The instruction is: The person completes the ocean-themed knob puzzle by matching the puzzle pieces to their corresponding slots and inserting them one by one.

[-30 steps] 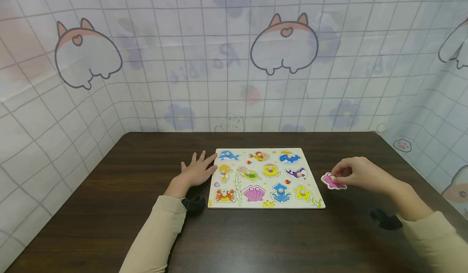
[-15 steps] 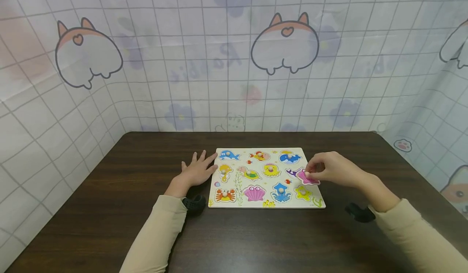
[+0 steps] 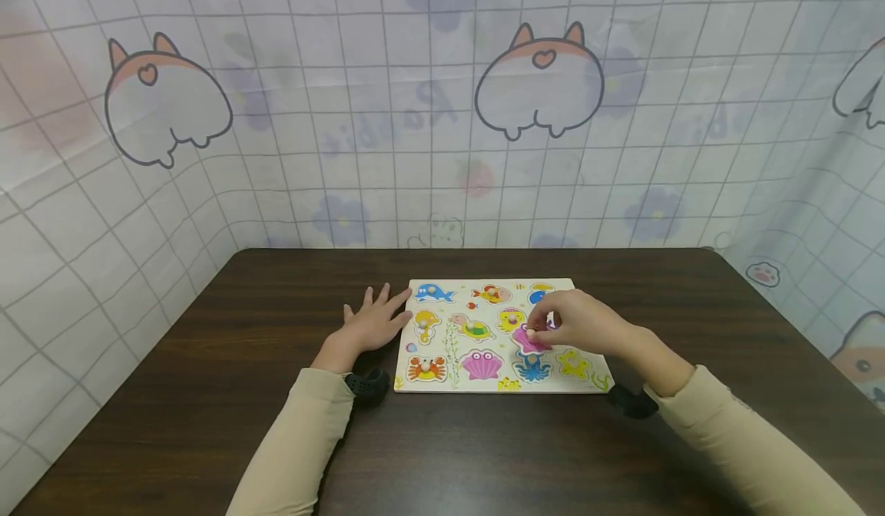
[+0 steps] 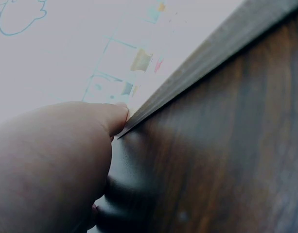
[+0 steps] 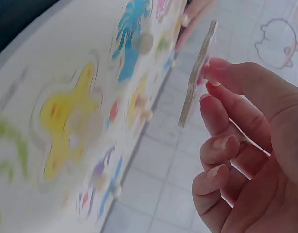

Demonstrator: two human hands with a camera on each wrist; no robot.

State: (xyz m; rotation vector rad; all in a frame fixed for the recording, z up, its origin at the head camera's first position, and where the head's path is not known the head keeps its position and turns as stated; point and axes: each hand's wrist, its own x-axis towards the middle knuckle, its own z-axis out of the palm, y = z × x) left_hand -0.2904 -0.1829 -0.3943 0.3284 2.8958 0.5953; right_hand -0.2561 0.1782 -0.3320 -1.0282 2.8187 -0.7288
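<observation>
My right hand [image 3: 584, 322] pinches a pink shell puzzle piece [image 3: 527, 339] by its knob between thumb and fingertip. In the right wrist view this piece [image 5: 196, 75] shows edge-on, held above the board and apart from it. From the head it overlaps the blue squid piece [image 3: 532, 370]. My left hand [image 3: 373, 322] lies with fingers spread on the table, its fingertips at the left edge of the wooden puzzle board [image 3: 442, 385]. A pink shell picture [image 3: 482, 365] without a knob shows in the board's bottom row, left of the squid.
Knobbed sea-animal pieces sit in the board, among them a crab [image 3: 425, 368], a turtle [image 3: 472, 328] and a yellow starfish [image 3: 572, 364]. Under the board is a dark wooden table [image 3: 442, 454]. A patterned cloth wall [image 3: 429, 155] rises behind it.
My right hand has carried the pink shell piece leftward from beside the board's right edge to over the squid. My left hand has stayed in place.
</observation>
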